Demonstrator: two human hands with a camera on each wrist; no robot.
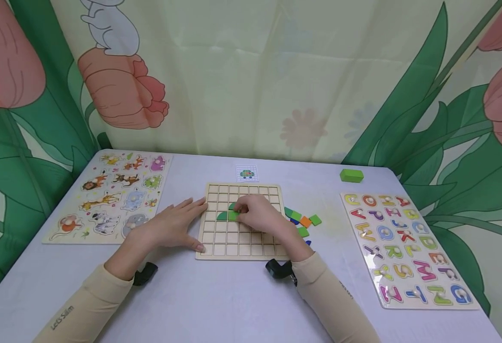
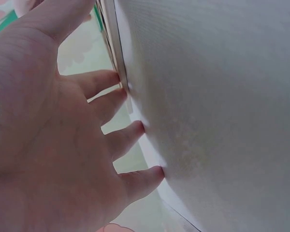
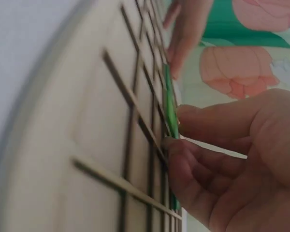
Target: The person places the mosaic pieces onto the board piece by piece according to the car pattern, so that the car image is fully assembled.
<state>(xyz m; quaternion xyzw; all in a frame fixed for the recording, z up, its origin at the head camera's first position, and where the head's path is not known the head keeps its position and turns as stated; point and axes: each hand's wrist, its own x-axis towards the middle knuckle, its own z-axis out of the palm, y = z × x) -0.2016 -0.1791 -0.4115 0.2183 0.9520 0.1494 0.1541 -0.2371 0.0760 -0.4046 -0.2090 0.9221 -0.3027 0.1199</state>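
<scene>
A wooden grid board lies in the middle of the table. Two green pieces sit in its cells left of centre. My right hand rests on the board with curled fingers. In the right wrist view its fingertips pinch a thin green piece at the grid. My left hand lies flat with fingers spread beside the board's left edge. Its fingertips touch the table and the board's rim.
Loose green, orange and blue pieces lie just right of the board. A small pattern card lies behind it. An animal puzzle is at the left, an alphabet puzzle at the right, a green block at the back right.
</scene>
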